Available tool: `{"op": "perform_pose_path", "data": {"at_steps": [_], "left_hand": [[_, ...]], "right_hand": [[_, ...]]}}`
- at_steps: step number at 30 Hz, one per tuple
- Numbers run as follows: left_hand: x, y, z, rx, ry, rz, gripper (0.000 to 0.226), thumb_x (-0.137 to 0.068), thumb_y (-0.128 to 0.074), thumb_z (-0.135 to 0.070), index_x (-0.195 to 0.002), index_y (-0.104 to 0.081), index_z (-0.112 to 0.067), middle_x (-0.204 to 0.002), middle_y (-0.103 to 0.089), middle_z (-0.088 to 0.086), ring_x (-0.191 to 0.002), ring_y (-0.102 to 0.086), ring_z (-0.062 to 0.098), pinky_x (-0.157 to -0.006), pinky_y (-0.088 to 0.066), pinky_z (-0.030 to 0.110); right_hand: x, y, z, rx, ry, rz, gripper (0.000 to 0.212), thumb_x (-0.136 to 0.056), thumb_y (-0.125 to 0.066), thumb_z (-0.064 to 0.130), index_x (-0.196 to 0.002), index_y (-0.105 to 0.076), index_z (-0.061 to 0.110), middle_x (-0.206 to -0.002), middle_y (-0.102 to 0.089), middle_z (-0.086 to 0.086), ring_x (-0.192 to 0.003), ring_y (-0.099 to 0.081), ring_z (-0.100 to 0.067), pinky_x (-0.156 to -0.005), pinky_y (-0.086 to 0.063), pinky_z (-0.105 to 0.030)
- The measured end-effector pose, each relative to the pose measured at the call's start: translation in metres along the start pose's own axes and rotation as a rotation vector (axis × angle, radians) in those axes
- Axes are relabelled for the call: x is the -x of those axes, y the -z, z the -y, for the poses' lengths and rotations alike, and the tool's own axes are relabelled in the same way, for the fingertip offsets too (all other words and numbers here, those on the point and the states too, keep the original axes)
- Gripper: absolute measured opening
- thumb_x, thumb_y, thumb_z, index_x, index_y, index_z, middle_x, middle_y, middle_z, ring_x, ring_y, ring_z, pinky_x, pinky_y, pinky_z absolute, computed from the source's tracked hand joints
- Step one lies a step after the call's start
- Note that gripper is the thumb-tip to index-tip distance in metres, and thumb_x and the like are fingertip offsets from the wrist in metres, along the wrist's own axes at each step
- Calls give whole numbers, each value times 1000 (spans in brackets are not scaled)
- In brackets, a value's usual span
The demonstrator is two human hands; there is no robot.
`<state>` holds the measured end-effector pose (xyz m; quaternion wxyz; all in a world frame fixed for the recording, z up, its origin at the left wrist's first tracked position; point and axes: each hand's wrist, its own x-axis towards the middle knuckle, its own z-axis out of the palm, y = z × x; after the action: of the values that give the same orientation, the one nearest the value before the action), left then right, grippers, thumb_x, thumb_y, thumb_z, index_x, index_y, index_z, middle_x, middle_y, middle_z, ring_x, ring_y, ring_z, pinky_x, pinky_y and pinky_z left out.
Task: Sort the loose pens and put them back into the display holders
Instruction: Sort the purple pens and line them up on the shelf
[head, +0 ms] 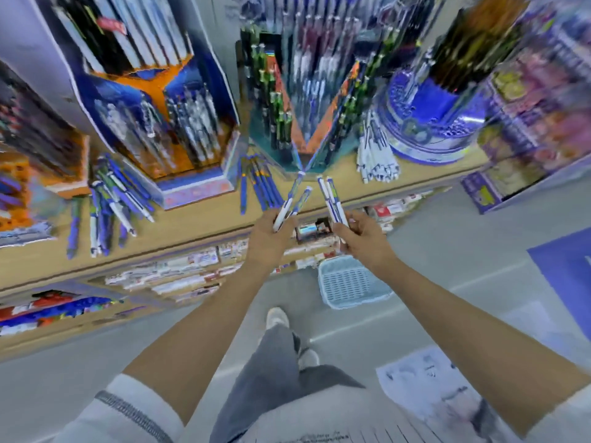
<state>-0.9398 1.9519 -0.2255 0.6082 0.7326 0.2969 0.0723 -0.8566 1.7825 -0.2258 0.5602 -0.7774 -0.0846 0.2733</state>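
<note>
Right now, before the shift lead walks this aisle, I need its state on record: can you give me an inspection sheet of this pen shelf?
Surface: wooden shelf top, with pens lying loose on it.
Job's things: mixed pen pile at left, blue pens in the middle, white pens at right; orange-blue holder, green-pen holder and round blue holder stand behind, stocked.
Clutter: light-blue basket and printed sheet on the floor.
Grippers: left hand grips two pens; right hand grips a few pens, above the shelf edge.
Cables: nothing seen.
Surroundings: lower shelves of boxed stock; image blurred.
</note>
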Motion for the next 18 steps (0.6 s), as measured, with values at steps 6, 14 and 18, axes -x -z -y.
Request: {"op": "perform_pose_path", "data": {"at_steps": [6, 14, 18], "left_hand": [[-46, -51, -25, -75, -13, 167, 20, -95, -57, -28, -79, -51, -19, -67, -46, 2, -56, -39, 15, -52, -34, 25], [-93, -108, -44, -58, -6, 265, 20, -98, -51, -21, -81, -44, -14, -73, -43, 13, -60, -38, 20, -57, -34, 34], [-109, -137, -52, 10, 35, 231, 9, -97, -49, -13, -89, -50, -12, -71, -46, 3, -61, -42, 16, -66, -36, 31]], "right_hand": [[-35, 59, -1, 12, 2, -118, 9, -94, -59, 15, -90, -57, 22, -52, -52, 5, -43, -52, -13, -51, -40, -32], [-91, 100, -2, -72, -41, -200, 12, -95, -60, 20, -98, -48, 20, -51, -46, 5, -45, -47, -11, -51, -35, -31], [-123, 119, -1, 11, -50, -178, 24, -95, -59, 26, -114, -48, 15, -51, -52, 4, -48, -50, -15, -51, -39, -29]]}}
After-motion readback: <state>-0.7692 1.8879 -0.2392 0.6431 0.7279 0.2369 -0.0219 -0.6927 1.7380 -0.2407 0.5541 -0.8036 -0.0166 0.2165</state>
